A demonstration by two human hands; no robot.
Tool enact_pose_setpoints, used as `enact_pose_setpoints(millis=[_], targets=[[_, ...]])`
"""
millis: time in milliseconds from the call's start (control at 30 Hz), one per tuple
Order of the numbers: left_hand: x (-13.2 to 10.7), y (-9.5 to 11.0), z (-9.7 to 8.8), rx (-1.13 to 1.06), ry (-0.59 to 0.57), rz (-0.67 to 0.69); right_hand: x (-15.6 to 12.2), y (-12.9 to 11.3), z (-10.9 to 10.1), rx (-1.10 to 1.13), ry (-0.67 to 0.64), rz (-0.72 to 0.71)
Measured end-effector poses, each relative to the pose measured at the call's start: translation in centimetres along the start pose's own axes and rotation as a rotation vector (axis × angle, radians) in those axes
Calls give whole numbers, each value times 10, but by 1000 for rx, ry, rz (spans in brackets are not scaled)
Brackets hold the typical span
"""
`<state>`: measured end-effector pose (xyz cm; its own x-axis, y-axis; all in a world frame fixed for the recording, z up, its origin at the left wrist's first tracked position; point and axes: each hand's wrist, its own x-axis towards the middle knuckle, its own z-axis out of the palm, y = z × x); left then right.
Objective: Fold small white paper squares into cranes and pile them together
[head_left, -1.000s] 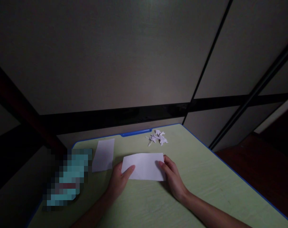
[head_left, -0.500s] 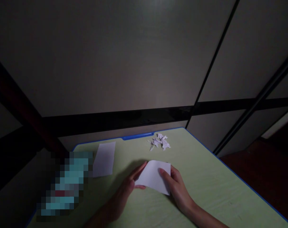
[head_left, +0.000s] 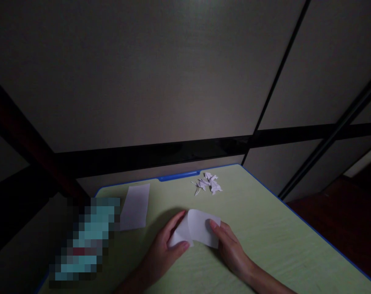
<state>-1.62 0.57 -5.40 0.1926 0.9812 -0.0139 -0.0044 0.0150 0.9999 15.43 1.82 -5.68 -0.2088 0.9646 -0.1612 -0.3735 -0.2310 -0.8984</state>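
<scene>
Between my two hands a sheet of white paper [head_left: 203, 228] is held above the table, its left part bent over toward me in a curve. My left hand [head_left: 165, 245] is closed round the bent left end, with the thumb on the near edge and the fingers at the far side. At the right end my right hand [head_left: 229, 241] pinches the paper, thumb on top and fingers underneath. Part of the left end is hidden by my left hand.
A green table [head_left: 271, 228] with a blue edge stands against grey panels [head_left: 161, 81]. Another white sheet [head_left: 135, 206] lies at the left, beside a blurred-out turquoise thing [head_left: 90, 232]. Several small folded paper pieces [head_left: 209, 183] lie near the back edge.
The paper's left end has been curled further over, and my left thumb has come up onto its near edge. My right hand keeps its pinch with little movement.
</scene>
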Motion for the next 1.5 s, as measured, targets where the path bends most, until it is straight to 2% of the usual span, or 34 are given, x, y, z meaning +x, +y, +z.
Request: enact_pose_setpoints(millis=[100,200,333,667,933,1100,1233,1367,1500], targets=[[2,5,3,24,117,-33,-1,-5,6,162,-105,37],[4,8,4,23,182,-37,-3,-12,11,286,-195,78],[6,4,3,-19,225,-37,-4,-13,11,291,-282,92],[3,13,1,-94,91,-52,-1,-12,12,196,-193,23],[4,2,1,-146,49,16,2,-9,12,151,-144,9],[5,6,2,-153,7,-46,2,-10,13,43,-141,-21],[5,14,4,-147,-85,-86,2,-11,11,-40,-129,-82],[1,15,9,-210,-108,-118,-1,-10,9,-40,-192,-169],[-3,13,17,-318,-102,-160,-5,-8,11,-11,-277,-165]])
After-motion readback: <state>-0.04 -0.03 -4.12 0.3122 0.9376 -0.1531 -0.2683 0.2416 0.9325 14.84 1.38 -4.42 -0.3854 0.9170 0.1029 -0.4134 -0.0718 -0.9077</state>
